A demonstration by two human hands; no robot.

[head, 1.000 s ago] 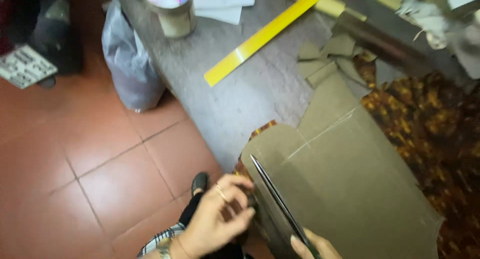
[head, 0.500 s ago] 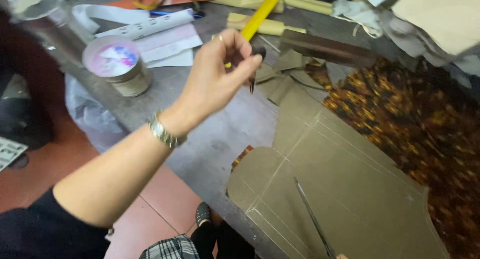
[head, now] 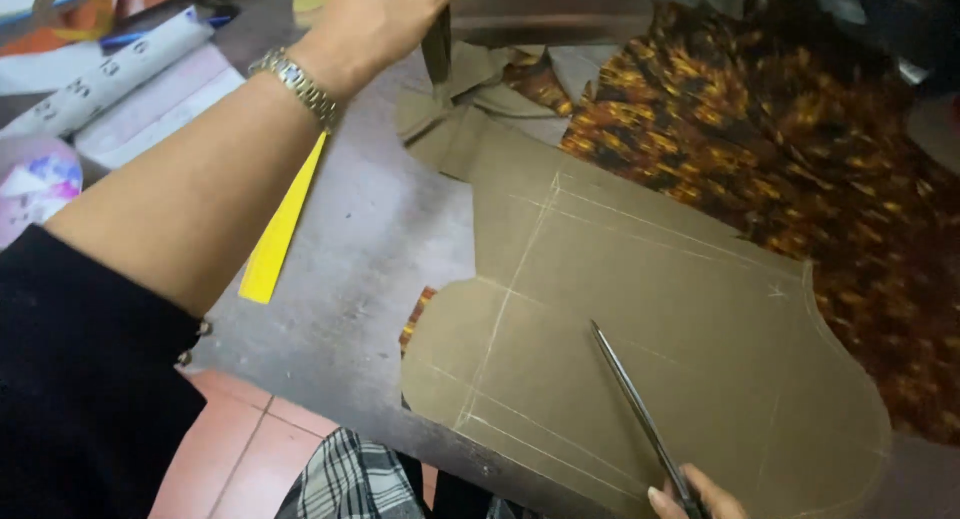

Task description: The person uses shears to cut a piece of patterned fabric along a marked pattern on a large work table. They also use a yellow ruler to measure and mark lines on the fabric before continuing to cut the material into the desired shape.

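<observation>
The left hand (head: pixel 385 14) grips a dark strip (head: pixel 436 49) above the table (head: pixel 370 249). The right hand (head: pixel 695 494) holds scissors (head: pixel 635 414) on the brown pattern (head: pixel 640 339).

The left arm stretches forward and away from the body, bare from the black sleeve at the elbow to the wrist, which wears a metal watch (head: pixel 293 82). The left hand (head: pixel 385 14) is at the far end of that reach, well beyond the far edge of the brown paper pattern (head: pixel 640 339), its back toward the camera and its fingers curled closed around a thin dark strip — the fingertips themselves are cut off by the frame. The right hand (head: pixel 695 494) sits at the pattern's near edge, only partly in view, fingers closed on the scissors (head: pixel 640 414) — blades lying over the pattern.
</observation>
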